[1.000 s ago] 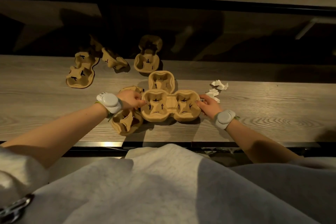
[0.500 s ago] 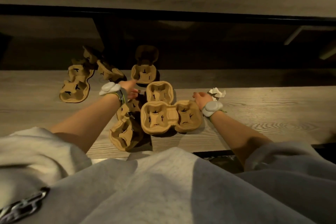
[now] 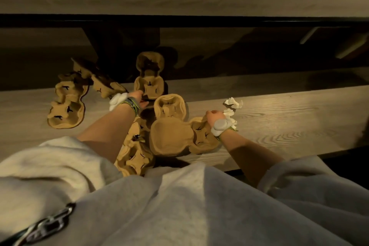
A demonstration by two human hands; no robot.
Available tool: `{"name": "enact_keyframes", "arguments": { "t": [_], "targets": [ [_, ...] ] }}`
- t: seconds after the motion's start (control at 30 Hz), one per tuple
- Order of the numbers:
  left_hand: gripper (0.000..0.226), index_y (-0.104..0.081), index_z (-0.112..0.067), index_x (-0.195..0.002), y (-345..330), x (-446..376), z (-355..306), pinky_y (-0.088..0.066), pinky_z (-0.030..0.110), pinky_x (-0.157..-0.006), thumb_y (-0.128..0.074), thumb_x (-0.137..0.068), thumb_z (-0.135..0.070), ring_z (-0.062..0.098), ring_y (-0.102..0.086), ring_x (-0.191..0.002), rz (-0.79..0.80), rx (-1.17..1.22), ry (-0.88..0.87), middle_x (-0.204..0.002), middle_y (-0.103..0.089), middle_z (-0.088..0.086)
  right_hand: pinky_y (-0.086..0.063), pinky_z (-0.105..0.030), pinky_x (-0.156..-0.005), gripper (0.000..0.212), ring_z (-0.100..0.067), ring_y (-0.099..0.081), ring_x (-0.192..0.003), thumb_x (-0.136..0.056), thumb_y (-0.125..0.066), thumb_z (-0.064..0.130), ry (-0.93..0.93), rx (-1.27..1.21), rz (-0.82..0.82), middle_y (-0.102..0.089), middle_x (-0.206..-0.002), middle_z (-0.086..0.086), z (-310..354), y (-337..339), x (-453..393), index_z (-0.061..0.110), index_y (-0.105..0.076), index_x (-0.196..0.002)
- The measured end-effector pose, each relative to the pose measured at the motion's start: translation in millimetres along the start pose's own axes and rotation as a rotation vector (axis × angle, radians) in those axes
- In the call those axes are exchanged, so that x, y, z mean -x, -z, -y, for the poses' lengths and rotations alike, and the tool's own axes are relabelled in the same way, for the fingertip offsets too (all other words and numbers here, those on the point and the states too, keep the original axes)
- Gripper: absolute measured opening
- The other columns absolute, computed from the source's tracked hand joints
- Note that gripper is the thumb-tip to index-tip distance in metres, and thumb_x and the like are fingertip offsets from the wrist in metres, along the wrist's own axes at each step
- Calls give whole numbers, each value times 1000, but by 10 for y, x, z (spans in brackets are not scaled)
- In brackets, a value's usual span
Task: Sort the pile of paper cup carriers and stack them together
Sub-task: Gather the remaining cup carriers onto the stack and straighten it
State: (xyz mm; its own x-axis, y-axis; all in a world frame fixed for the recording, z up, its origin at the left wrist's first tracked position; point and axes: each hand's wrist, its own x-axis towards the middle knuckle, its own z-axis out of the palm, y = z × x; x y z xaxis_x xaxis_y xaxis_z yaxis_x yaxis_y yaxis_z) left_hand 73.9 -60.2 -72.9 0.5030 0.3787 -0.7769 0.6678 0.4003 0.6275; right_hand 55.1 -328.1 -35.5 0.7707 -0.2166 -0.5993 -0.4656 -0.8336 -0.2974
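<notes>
My left hand (image 3: 140, 98) reaches the far carrier (image 3: 148, 86), fingers loosely spread at its near edge, ready to pull it in. My right hand (image 3: 214, 116) grips the stacked carriers (image 3: 179, 138) at their right end, steadying them on the surface (image 3: 279, 118).

carriers (image 3: 171, 138) scattered on counter (image 3: 279, 126), tissue (image 3: 232, 104) perhaps right

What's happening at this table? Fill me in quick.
A person is sorting brown paper cup carriers on a wooden table. The left hand reaches toward a two-cup carrier at the far edge, while the right hand rests at the far edge of the central stack. Three more carriers lie scattered at the left, another near the body. Crumpled white paper sits beside the right hand.
</notes>
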Motion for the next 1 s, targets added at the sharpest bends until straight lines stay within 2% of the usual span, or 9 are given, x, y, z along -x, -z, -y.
{"name": "enact_keyframes", "arguments": {
  "t": [0.07, 0.13, 0.23, 0.33, 0.43, 0.6, 0.7, 0.8, 1.0],
  "targets": [
    [52, -32, 4, -141, 19, -46, 39, -43, 34, -100, -48, -98, -19, 33, -42, -133, -56, -191, -32, -145, -41, 21, -37, -30, -97, 43, -30, -52, -121, -100, -31, 24, -9, -5, 1, -58, -130, -15, 4, -13, -38, 3, -62, -120],
    [45, -42, 4, -133, 29, -129, 12, -43, 36, -97, -51, -97, -21, 35, -51, -123, -88, -358, -131, -133, -52, 20, -36, -29, -97, 42, -30, -52, -121, -100, -31, 23, -13, -6, -5, -58, -130, -14, 20, -23, -57, 4, -61, -121],
    [13, -57, -6, -96, -4, -50, -120, -51, 30, -71, -52, -96, -18, 24, -60, -86, 7, 168, 87, -99, -63, 10, -37, -29, -95, 41, -31, -53, -119, -99, -31, 23, -16, -24, -14, -59, -128, -14, 23, -34, -62, 5, -61, -120],
    [19, -55, -11, -78, 64, 18, -120, -45, 24, -55, -54, -96, -20, 15, -53, -66, 17, 176, 48, -79, -57, 5, -37, -30, -92, 41, -31, -54, -117, -99, -32, 24, 0, -33, -19, -60, -126, -15, 14, -57, -60, 6, -62, -120],
    [28, -60, -7, -95, 143, 139, -131, -53, 30, -71, -60, -90, -34, 20, -60, -73, 80, 38, -35, -83, -62, 7, -37, -30, -88, 42, -32, -54, -118, -99, -31, 24, -4, -40, -7, -60, -127, -16, 32, -68, -64, 5, -61, -121],
    [93, -59, -13, -125, 281, -232, -53, -48, 42, -101, -64, -56, -74, 26, -63, -110, 140, -102, -136, -121, -66, 7, -41, -33, -94, 40, -33, -56, -115, -97, -34, 24, 48, -29, 30, -62, -124, -14, 49, -49, -50, 7, -63, -120],
    [61, -62, -14, -118, 268, 292, -169, -52, 36, -95, -57, -80, -61, 22, -66, -102, 148, -76, -169, -110, -69, 4, -44, -40, -101, 38, -34, -55, -117, -94, -42, 25, 90, -12, 89, -61, -127, -14, 50, -37, -118, 10, -61, -123],
    [36, -63, -19, -99, 289, 537, -213, -54, 26, -68, -51, -91, -52, 15, -66, -85, 183, -29, -202, -93, -69, 1, -43, -37, -101, 38, -33, -54, -119, -96, -41, 25, 150, -3, 51, -60, -128, -12, 92, 33, -73, 11, -60, -125],
    [31, -62, -22, -89, 397, 853, -217, -53, 26, -61, -51, -91, -51, 16, -64, -73, 209, -89, -195, -84, -67, 3, -48, -40, -91, 52, -32, -62, -95, -100, -25, 39, 163, -304, -5, -67, -99, -11, 126, 103, -164, 7, -66, -105]
  ]
}}
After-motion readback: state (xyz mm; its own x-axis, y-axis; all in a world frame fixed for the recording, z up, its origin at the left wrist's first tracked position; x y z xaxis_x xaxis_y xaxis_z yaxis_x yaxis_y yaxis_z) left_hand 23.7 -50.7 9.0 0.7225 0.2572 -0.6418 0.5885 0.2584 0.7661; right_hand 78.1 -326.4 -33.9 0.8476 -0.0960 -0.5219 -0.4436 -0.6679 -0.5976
